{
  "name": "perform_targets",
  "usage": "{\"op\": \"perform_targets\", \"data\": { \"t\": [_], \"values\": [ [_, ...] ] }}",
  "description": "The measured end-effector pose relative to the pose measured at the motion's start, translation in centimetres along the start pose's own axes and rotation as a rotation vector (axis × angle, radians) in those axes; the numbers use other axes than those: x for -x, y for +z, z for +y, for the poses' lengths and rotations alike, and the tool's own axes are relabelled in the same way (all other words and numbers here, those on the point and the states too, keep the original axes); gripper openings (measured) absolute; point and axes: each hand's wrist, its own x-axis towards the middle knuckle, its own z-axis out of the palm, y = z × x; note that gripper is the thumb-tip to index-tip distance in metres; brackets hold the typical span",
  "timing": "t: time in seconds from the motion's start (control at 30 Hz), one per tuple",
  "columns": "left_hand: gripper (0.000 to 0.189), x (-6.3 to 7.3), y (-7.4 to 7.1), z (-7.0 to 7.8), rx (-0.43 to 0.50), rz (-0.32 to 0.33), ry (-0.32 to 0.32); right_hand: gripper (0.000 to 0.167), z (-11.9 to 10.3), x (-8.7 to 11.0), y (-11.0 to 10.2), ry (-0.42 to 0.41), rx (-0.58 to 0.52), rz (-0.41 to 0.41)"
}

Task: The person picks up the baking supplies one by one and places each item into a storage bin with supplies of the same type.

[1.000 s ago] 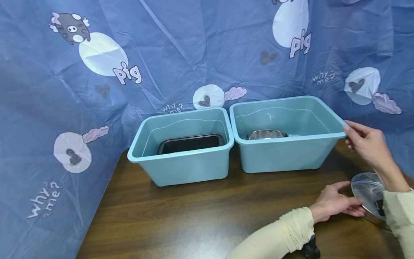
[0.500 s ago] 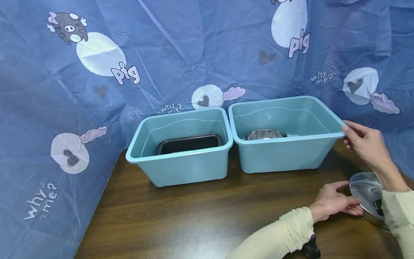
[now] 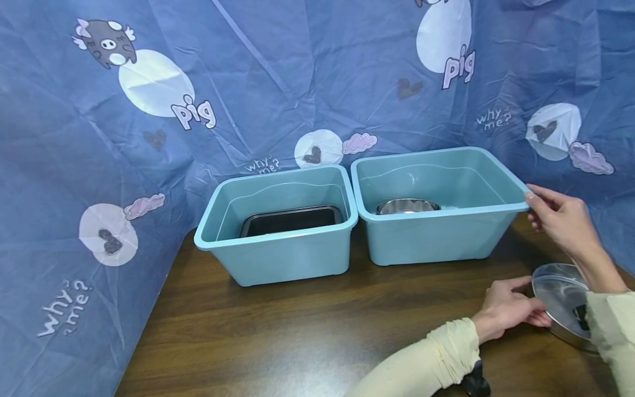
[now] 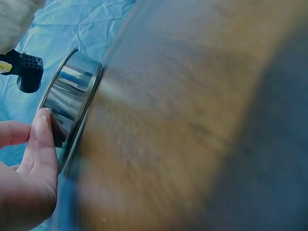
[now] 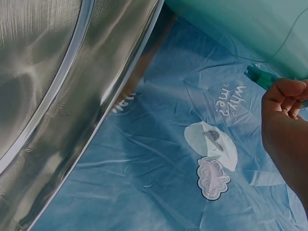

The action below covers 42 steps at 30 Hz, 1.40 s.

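At the right end of the table, my left hand (image 3: 511, 309) grips the near edge of a round metal cake pan (image 3: 555, 292). In the left wrist view, its fingers (image 4: 42, 139) lie against the pan's shiny side wall. My right hand (image 3: 565, 220) pinches the right front corner of the rim of a light blue plastic bin (image 3: 441, 237). Inside this bin is a shiny round metal tin (image 3: 408, 205), its lower part hidden by the front wall. My right forearm and sleeve cover part of the cake pan in the head view.
A second blue bin (image 3: 288, 259) stands just left of the first, with a black rectangular baking pan (image 3: 297, 219) inside. Both stand on the brown wooden table (image 3: 278, 331). Behind hangs a wrinkled blue printed cloth (image 3: 278, 82).
The cake pan has slid slightly left along with my left hand. My right hand stays on the bin's corner, and the bins have not moved.
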Motion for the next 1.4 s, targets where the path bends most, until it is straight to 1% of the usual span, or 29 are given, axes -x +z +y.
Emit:
{"op": "perform_targets", "data": {
  "t": [0.27,0.37,0.47,0.57,0.77,0.87,1.03,1.23,1.4],
  "values": [
    [0.046,0.4,-0.4,0.1,-0.034,0.0,0.028,0.046,0.1,0.0,0.1,0.004,-0.029,0.015],
    [0.048,0.6,-0.6,0.3,-0.036,-0.005,0.047,0.046,0.0,0.0,0.2,-0.008,-0.024,0.023],
    [0.049,0.6,-0.9,0.4,-0.023,-0.005,0.065,0.05,0.0,0.0,0.4,-0.015,0.005,0.028],
    [0.05,0.8,-1.4,0.5,-0.016,-0.007,0.08,0.052,0.0,0.0,0.5,-0.014,0.02,0.027],
    [0.052,0.9,-2.6,1.1,-0.06,0.0,0.113,0.052,0.2,-0.1,0.4,-0.013,-0.002,0.022],
    [0.053,0.9,-3.0,1.1,-0.067,0.009,0.111,0.053,0.2,0.0,0.5,-0.012,0.007,0.023],
    [0.053,1.0,-3.6,1.2,-0.059,0.0,0.11,0.053,0.1,0.0,0.6,-0.01,0.016,0.024],
    [0.054,1.1,-3.8,1.3,-0.042,-0.011,0.119,0.054,0.0,-0.1,0.5,-0.002,0.0,0.025],
    [0.054,1.3,-3.9,1.6,-0.048,-0.007,0.123,0.055,-0.1,-0.1,0.5,0.014,0.009,0.018]
  ]
}}
